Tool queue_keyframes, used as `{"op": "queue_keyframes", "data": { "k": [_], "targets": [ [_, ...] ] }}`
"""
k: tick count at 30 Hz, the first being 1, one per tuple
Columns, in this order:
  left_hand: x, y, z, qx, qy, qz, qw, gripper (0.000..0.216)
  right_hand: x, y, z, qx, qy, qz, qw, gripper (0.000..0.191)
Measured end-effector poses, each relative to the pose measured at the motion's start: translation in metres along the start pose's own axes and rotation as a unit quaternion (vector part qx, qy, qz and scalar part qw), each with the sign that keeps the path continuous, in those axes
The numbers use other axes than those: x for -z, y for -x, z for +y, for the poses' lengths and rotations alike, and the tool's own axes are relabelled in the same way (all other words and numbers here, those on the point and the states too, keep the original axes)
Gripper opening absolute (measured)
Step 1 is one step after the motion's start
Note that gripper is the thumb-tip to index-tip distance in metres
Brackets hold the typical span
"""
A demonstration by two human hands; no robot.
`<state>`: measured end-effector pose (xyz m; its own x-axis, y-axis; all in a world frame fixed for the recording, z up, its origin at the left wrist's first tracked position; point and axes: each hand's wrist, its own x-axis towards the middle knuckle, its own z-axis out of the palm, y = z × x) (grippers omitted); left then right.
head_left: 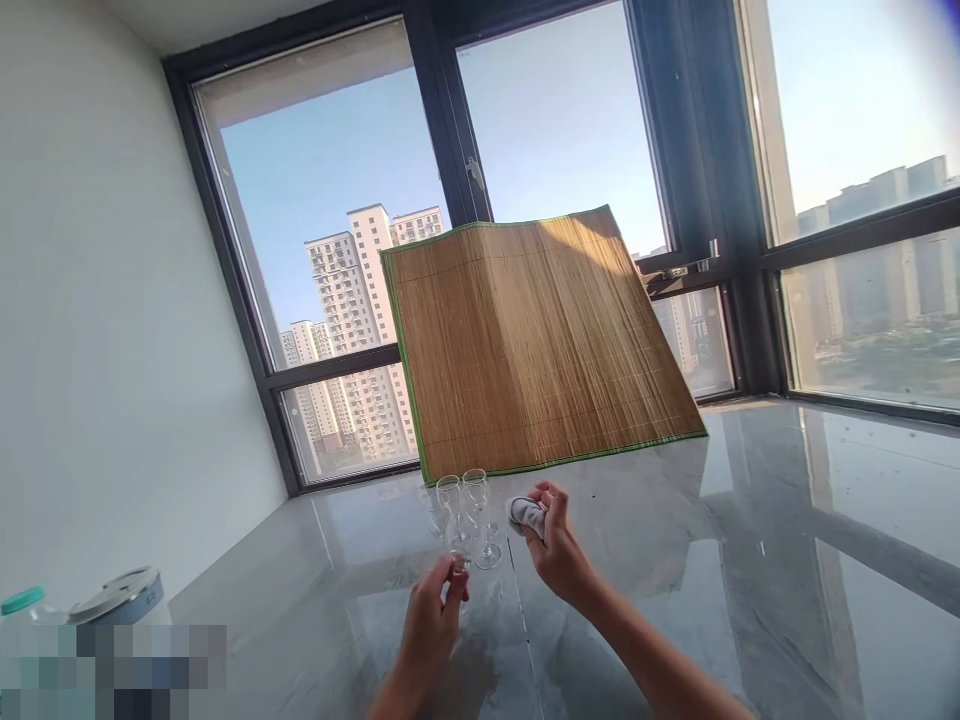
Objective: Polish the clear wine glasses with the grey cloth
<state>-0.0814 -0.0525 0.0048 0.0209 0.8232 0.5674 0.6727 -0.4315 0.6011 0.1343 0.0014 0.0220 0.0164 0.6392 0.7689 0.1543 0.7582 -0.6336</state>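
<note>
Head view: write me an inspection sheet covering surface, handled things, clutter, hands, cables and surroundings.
Surface: glossy grey top, reflecting light, with a thin dark line running across it.
Handled things: a clear held glass and a greyish bunched cloth; two stemmed glasses stand upright just beyond.
Clutter: teal-capped bottle and lidded container at lower left, partly pixelated.
Hands: left hand grips the held glass low down; right hand grips the cloth.
Cables: nothing seen.
Surroundings: bamboo mat propped before dark-framed windows; pale wall at left; tall buildings outside.
</note>
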Motion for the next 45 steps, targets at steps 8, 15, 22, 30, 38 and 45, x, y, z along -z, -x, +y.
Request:
{"op": "queue_keyframes", "data": {
  "k": [8,15,22,30,38,45],
  "targets": [
    [-0.084,-0.036,0.051,-0.034,-0.044,0.034,0.998,0.036,0.019,-0.016,0.025,-0.090,0.015,0.102,0.991,0.042],
    [-0.068,-0.040,0.039,0.033,-0.178,0.045,0.982,0.030,0.006,-0.002,-0.006,0.015,0.031,-0.001,0.999,0.047],
    [-0.062,-0.039,0.041,-0.073,-0.261,0.000,0.963,0.018,0.031,-0.011,0.008,0.028,0.213,-0.004,0.977,0.046],
    [-0.057,-0.041,0.028,-0.079,-0.242,-0.014,0.967,0.026,0.041,-0.019,0.036,-0.086,0.094,-0.040,0.991,0.050],
    [-0.052,-0.041,0.032,-0.094,-0.220,-0.073,0.968,0.024,0.050,-0.018,0.026,-0.332,-0.160,-0.134,0.920,0.054],
    [-0.060,-0.043,0.028,-0.080,-0.096,-0.038,0.991,0.022,0.052,-0.019,0.019,-0.326,-0.281,-0.045,0.902,0.054]
  ]
}}
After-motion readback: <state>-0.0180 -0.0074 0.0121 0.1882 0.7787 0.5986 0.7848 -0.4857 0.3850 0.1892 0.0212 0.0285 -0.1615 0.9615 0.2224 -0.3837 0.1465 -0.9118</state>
